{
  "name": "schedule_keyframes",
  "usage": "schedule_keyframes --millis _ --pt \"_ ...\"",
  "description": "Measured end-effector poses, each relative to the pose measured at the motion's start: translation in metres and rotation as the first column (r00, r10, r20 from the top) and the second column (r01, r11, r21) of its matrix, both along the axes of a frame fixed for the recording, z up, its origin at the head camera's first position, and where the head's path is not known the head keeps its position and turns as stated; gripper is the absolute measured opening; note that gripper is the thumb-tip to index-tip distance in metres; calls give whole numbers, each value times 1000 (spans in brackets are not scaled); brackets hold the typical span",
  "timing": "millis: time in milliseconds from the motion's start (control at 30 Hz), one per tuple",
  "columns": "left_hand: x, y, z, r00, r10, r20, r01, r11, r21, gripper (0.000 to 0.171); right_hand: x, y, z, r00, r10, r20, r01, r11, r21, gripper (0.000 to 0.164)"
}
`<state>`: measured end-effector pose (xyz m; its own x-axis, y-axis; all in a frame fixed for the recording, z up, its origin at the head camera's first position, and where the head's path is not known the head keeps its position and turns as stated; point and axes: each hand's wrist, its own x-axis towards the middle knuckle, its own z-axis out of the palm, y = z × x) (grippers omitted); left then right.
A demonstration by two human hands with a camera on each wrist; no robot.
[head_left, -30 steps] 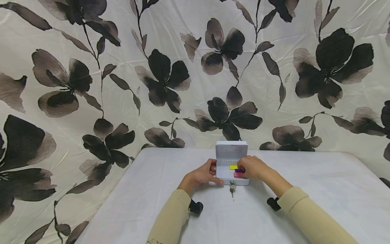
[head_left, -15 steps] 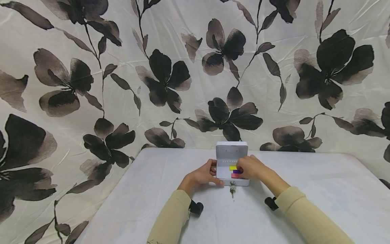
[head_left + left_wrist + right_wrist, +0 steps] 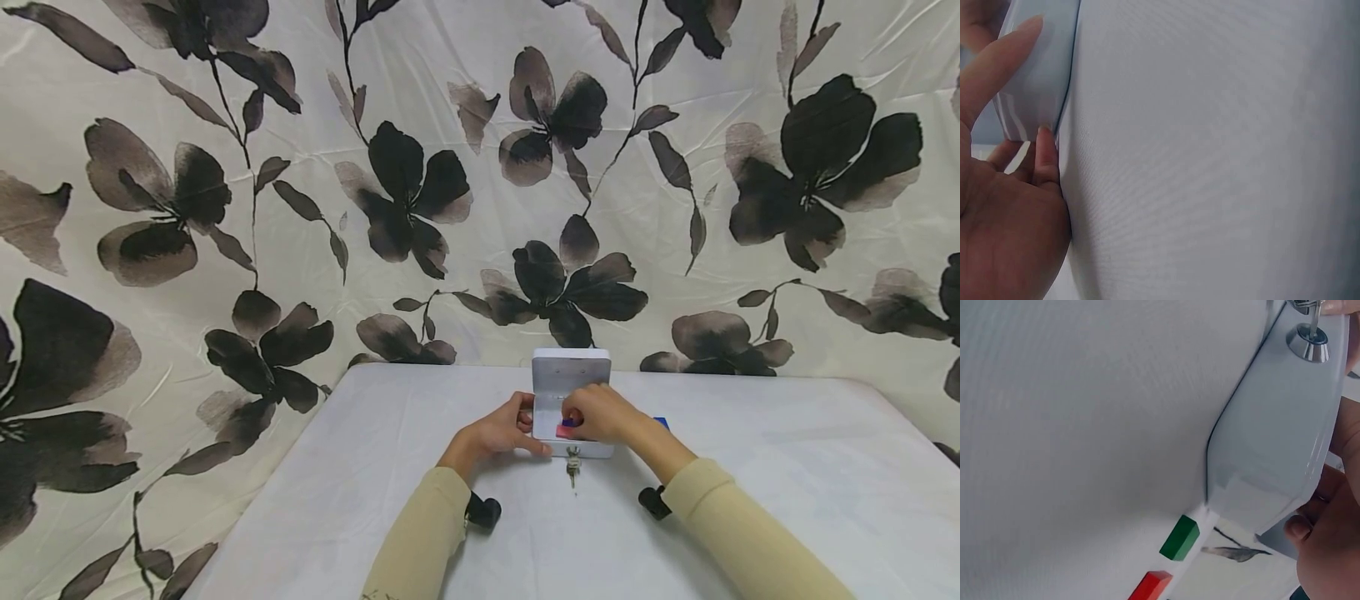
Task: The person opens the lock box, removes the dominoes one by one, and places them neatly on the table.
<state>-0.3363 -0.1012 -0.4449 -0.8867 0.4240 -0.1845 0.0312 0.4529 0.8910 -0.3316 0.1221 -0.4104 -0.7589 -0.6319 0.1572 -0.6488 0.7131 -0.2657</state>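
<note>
A white metal cash box (image 3: 585, 449) stands on the table, its lid (image 3: 572, 372) raised and a bunch of keys (image 3: 573, 471) hanging from the front lock. My left hand (image 3: 501, 433) grips the box's left side, thumb along the front wall and fingers around the side, as the left wrist view also shows. My right hand (image 3: 606, 414) reaches inside over the right wall, its curled fingers holding a pink block (image 3: 564, 432) and a purple block (image 3: 567, 422), which show just left of the fingertips. The hand hides the rest of the box's inside.
The right wrist view shows a green block (image 3: 1180, 539) and a red block (image 3: 1150, 586) lying on the white tabletop (image 3: 1085, 456) beside the box. A small blue item (image 3: 661, 422) peeks out behind my right wrist. A floral cloth (image 3: 480, 208) hangs behind the table.
My right hand has shifted left inside the box, the pink and purple blocks moving with it. A yellow block is now hidden behind it. A blue item has come into view. The left hand stays put.
</note>
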Motion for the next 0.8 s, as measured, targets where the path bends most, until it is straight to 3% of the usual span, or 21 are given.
schedule_keyframes --millis 333,633,800 --pt "2 0 1 1000 -8 -12 8 1000 -3 82 -1 -11 -1 998 -33 62 34 999 -12 11" --pt "1 0 -1 1000 1 -4 -1 1000 14 82 -7 -19 -6 988 -114 102 116 993 -20 13" --pt "1 0 -1 1000 0 7 0 1000 25 82 -7 -14 -2 989 -60 138 68 996 -56 16"
